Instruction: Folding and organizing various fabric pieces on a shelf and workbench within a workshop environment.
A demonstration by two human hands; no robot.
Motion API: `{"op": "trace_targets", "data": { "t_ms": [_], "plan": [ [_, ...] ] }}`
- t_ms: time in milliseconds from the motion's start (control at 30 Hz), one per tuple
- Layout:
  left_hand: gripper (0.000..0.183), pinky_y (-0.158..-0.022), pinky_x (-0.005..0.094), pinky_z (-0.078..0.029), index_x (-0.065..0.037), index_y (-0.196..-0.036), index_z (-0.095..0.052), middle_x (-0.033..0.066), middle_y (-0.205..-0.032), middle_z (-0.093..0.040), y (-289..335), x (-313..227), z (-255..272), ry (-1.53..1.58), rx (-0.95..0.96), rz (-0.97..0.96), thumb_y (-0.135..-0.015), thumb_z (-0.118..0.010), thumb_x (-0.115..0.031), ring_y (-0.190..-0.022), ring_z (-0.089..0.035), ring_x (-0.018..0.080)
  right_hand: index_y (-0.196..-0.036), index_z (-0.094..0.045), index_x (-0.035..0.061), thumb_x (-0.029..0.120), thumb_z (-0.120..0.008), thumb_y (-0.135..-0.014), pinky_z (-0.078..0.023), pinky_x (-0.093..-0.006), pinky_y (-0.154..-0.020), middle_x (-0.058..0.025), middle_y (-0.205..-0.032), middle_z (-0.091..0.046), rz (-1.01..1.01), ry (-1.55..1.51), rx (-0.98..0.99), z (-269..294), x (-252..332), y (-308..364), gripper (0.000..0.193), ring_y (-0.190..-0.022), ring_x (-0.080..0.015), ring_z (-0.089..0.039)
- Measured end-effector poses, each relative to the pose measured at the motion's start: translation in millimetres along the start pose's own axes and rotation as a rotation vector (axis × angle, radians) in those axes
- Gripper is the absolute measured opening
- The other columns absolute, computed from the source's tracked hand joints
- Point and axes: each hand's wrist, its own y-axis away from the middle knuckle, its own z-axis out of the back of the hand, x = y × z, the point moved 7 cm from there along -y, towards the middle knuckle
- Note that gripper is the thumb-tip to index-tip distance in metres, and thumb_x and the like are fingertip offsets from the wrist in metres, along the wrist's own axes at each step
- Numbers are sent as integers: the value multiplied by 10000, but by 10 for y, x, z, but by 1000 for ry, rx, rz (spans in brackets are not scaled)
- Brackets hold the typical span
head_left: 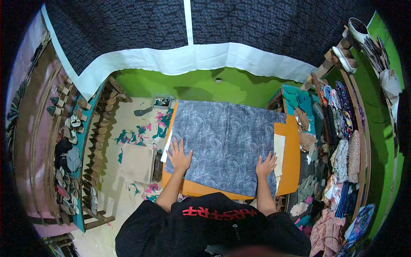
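A dark blue-grey fabric [227, 141] with a pale swirling pattern lies spread over an orange tabletop [291, 158]. My left hand [180, 157] rests flat near the fabric's left edge, fingers spread. Toward its right edge, my right hand [266, 165] lies with fingers stretched out on the cloth. Neither hand grips anything. Beneath the fabric, a cream-coloured sheet [279, 154] shows along the right side, and a white strip peeks out by my left hand.
Left of the table stands a square beige stool [137, 163], with green and pink scraps [138, 132] on the floor. Wooden racks hold shoe forms [97, 139] farther left. Folded and hanging fabrics [341, 158] crowd the right side. A dark patterned cloth [257, 25] hangs overhead.
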Motion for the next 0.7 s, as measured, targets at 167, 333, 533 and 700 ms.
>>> {"op": "trace_targets", "data": {
  "t_ms": [167, 333, 533, 700],
  "plan": [
    [644, -975, 546, -67, -154, -1308, -261, 121, -1383, -135, 179, 30, 44, -27, -35, -22, -772, -447, -458, -1262, -130, 320, -1285, -280, 79, 315, -477, -815, -120, -482, -1008, -143, -1362, -162, -19, 10, 9, 70, -42, 144, 562, -1261, -308, -128],
    [655, -975, 548, -58, -153, -1308, -262, 131, -1380, -142, 439, 138, 43, -38, -28, -25, -761, -458, -454, -1264, -120, 321, -1282, -285, 77, 289, -500, -798, -116, -481, -1007, -145, -1359, -170, -27, -24, -7, 121, -172, 445, 570, -1258, -321, -132],
    [682, -969, 552, -52, -126, -1305, -262, 145, -1376, -143, 869, 298, 118, -18, 3, -28, -740, -490, -430, -1267, -100, 326, -1274, -300, 73, 291, -505, -791, -113, -476, -1011, -147, -1357, -181, -38, -26, -4, 177, -348, 846, 568, -1264, -308, -124],
    [644, -939, 586, -76, -88, -1236, -347, 163, -1349, -191, 700, 331, 157, 97, 27, 48, -705, -538, -398, -1249, -130, 340, -1264, -313, 65, 311, -518, -786, -121, -499, -999, -146, -1337, -218, -105, -18, 17, 190, -315, 810, 575, -1253, -302, -160]
  ]
}}
